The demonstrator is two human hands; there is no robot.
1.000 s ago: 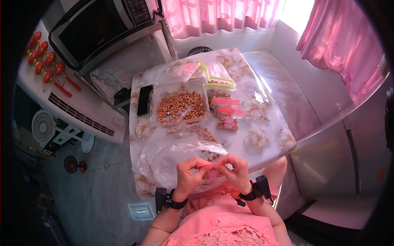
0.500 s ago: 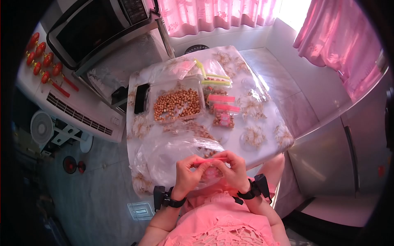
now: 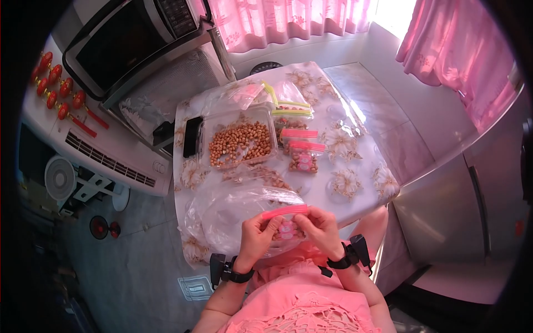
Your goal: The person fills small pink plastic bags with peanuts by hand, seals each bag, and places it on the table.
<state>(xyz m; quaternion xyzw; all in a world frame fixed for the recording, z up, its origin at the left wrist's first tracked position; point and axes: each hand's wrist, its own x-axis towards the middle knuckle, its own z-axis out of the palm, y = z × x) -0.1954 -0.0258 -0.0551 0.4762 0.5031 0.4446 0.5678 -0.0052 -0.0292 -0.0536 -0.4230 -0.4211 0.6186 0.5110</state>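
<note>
Between my hands, at the table's near edge, is a small clear zip bag (image 3: pixel 287 226) with a pink zip strip, pink print and brown nuts inside. My left hand (image 3: pixel 257 237) pinches its left side, thumb in front. The right side is gripped by my right hand (image 3: pixel 320 228). Just beyond lies a large crumpled clear plastic bag (image 3: pixel 219 208), with loose nuts showing at its far side. A clear plastic tub (image 3: pixel 208 157) of round brown nuts (image 3: pixel 239 141) stands behind that. Right of the tub lie filled zip bags with pink strips, the nearest being a nut bag (image 3: pixel 303 161).
A black phone (image 3: pixel 192 136) lies left of the tub. Farther back are zip bags with yellow-green strips (image 3: pixel 292 110). The flowered tablecloth (image 3: pixel 355 161) covers the table. A microwave (image 3: pixel 125 47) stands on a rack at the back left, and a steel-coloured cabinet (image 3: pixel 444 213) is on the right.
My hands have moved slightly apart along the zip bag. Its pink strip now shows in full above my fingers, and its printed front faces me.
</note>
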